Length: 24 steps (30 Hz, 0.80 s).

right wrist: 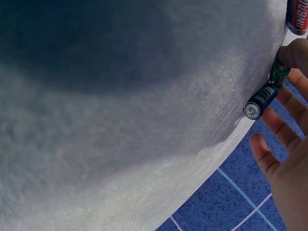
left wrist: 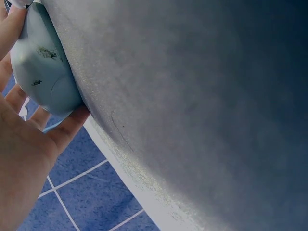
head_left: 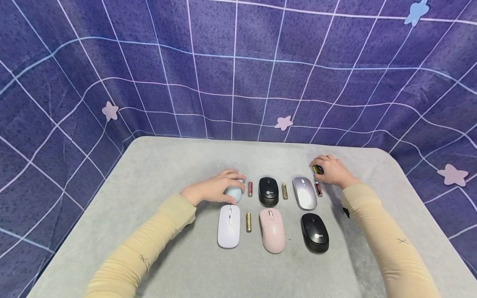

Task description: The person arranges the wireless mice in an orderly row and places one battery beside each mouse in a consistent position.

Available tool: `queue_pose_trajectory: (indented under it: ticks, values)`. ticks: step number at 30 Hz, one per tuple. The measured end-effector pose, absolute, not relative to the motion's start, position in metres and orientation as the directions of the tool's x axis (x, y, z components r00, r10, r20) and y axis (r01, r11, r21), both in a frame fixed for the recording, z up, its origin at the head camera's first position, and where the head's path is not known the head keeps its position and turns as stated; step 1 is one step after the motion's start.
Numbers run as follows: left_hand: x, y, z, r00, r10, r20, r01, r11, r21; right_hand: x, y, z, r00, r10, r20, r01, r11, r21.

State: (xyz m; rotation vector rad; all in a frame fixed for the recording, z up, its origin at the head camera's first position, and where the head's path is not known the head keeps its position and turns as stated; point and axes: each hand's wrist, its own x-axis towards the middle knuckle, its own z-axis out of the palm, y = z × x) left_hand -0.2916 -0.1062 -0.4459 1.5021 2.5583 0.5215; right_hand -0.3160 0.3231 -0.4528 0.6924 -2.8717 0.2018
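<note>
A light blue computer mouse (head_left: 234, 193) lies on the table's left half, and my left hand (head_left: 220, 187) grips it from above with the fingers bent round its sides. The left wrist view shows dark scuffs on the mouse's side. At the far right, my right hand (head_left: 333, 170) pinches a green battery (right wrist: 280, 73) by the table surface. A dark blue battery (right wrist: 261, 101) lies against it by the fingertips. Just nearer than this hand is a red-and-black battery (head_left: 318, 189), beside a silver mouse (head_left: 304, 193).
White (head_left: 229, 227), pink (head_left: 273, 230) and black (head_left: 315, 232) mice form the near row; another black mouse (head_left: 268, 191) stands farther back. Between mice lie a red battery (head_left: 250, 189) and gold batteries (head_left: 285, 191). A blue gridded curtain (head_left: 238, 74) hangs behind the grey table (head_left: 186, 265).
</note>
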Motion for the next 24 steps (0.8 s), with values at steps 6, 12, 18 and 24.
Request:
queue_pose_trajectory:
  ticks: [6,12,18,24]
  values:
    - [-0.292,-0.106,-0.446,-0.501,0.864,0.052,0.818,0.453,0.354,-0.315,0.321,-0.451,-0.881,-0.434,0.191,-0.454,0.887,-0.081]
    - [-0.289,-0.106,-0.443,-0.508,0.86,0.048,0.809,0.457,0.369,-0.313,0.317,-0.448,-0.881,-0.433,0.189,-0.454,0.887,-0.084]
    - [-0.287,-0.106,-0.443,-0.5,0.864,0.061,0.815,0.446,0.369,-0.312,0.315,-0.447,-0.876,-0.437,0.204,-0.46,0.885,-0.079]
    - [-0.289,-0.106,-0.444,-0.498,0.865,0.057,0.819,0.447,0.36,-0.311,0.313,-0.443,-0.866,-0.439,0.239,-0.468,0.879,-0.084]
